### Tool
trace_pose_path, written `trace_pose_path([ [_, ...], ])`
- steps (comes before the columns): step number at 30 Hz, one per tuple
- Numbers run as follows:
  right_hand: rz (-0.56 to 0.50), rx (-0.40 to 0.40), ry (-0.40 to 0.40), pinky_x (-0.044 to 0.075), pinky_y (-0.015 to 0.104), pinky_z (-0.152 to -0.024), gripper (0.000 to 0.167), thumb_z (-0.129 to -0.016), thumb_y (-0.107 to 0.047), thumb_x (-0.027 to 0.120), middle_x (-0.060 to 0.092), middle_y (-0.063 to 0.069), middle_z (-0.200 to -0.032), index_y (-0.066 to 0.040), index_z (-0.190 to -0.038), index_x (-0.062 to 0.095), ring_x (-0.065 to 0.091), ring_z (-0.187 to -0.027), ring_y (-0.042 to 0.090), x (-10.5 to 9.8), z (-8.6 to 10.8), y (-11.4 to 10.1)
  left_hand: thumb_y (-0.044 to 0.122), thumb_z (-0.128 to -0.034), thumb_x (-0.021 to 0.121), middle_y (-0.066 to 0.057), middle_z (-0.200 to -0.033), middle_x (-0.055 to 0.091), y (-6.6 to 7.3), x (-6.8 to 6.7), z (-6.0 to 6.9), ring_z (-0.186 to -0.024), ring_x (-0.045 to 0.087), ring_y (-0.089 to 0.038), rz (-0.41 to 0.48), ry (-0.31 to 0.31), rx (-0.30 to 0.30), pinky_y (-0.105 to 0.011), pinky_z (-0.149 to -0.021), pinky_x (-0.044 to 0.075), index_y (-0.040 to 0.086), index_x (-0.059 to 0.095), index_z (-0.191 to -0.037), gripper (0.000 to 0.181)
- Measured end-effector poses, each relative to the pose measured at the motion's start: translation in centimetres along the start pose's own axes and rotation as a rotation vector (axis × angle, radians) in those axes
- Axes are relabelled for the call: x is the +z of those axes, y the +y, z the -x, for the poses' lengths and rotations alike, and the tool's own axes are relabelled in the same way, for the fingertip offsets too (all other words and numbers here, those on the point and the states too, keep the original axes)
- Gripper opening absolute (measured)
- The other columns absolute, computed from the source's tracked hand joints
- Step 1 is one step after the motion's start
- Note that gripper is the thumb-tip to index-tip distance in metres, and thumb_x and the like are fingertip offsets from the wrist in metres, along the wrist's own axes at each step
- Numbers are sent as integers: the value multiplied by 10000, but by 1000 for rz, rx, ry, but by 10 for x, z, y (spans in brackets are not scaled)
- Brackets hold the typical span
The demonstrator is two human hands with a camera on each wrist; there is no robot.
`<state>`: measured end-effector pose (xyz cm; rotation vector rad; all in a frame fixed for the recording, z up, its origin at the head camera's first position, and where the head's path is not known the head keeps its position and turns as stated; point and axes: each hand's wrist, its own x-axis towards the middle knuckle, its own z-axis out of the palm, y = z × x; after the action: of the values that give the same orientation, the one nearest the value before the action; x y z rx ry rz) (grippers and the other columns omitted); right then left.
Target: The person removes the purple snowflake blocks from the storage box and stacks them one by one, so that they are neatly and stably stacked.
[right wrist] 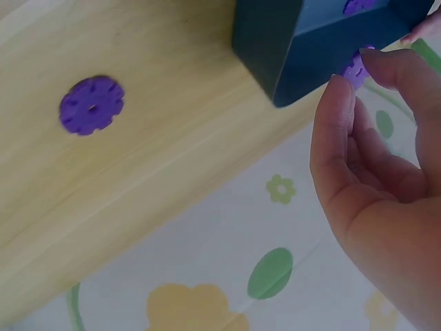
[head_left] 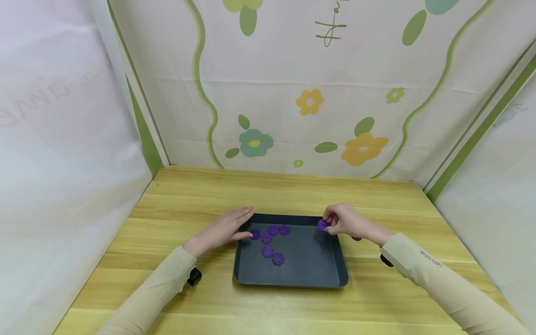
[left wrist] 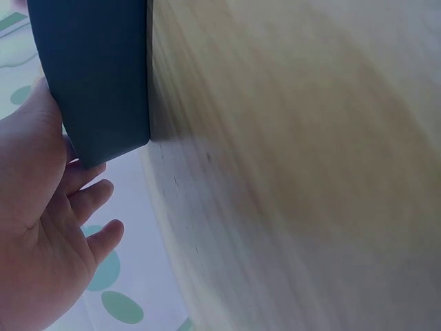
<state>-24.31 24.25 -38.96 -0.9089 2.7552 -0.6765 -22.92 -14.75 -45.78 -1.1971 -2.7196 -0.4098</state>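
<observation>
Over the far right corner of a dark grey baking tray (head_left: 307,260), my right hand (head_left: 345,220) pinches a purple notched building disc (head_left: 322,224) between thumb and fingertips. In the right wrist view the pinched disc (right wrist: 355,72) is partly covered by the fingers. My left hand (head_left: 228,227) rests at the tray's far left corner, fingers stretched along the outside and thumb reaching over the rim. Near that thumb tip lies a purple disc (head_left: 255,234); whether they touch I cannot tell. Several more purple discs (head_left: 268,251) lie flat in the tray's left half.
Another purple disc (right wrist: 91,105) lies on the wooden table (head_left: 201,307) right of the tray, mostly hidden under the right hand in the head view. White fabric walls (head_left: 272,60) with printed flowers enclose the table at the back and both sides.
</observation>
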Motion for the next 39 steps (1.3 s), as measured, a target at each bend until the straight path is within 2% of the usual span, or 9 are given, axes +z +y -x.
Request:
trace_pose_path([
  [8,12,68,18,548,206,-653,179,-799,-48,759,703,85,-878,1,-952,681,629,-734,95,-11,13,19,388,-962,624,-221,-1531,432,-2,1,1,-1399,472,-345,-8,14,9,-521,-1125,428,-33,410,-1486,705],
  [17,22,127,43,549,198,-631,174,-773,-28,762,706,101,-832,29,-917,683,637,-714,105,-17,26,36,390,-961,624,-226,-1524,440,0,-1,1,-1399,470,-349,2,9,4,-527,-1124,428,-35,413,-1483,705],
  [31,51,206,47,528,199,-624,191,-794,-99,795,697,64,-820,11,-913,693,620,-718,97,-14,43,58,381,-958,630,-229,-1525,438,0,0,2,-1401,468,-348,2,17,2,-517,-1126,428,-41,415,-1480,705],
  [39,75,244,30,519,203,-620,188,-780,-112,809,700,46,-811,-10,-895,701,612,-715,87,-6,48,69,378,-972,614,-231,-1525,437,-1,1,1,-1398,470,-354,-2,11,6,-533,-1121,428,-43,411,-1482,692],
])
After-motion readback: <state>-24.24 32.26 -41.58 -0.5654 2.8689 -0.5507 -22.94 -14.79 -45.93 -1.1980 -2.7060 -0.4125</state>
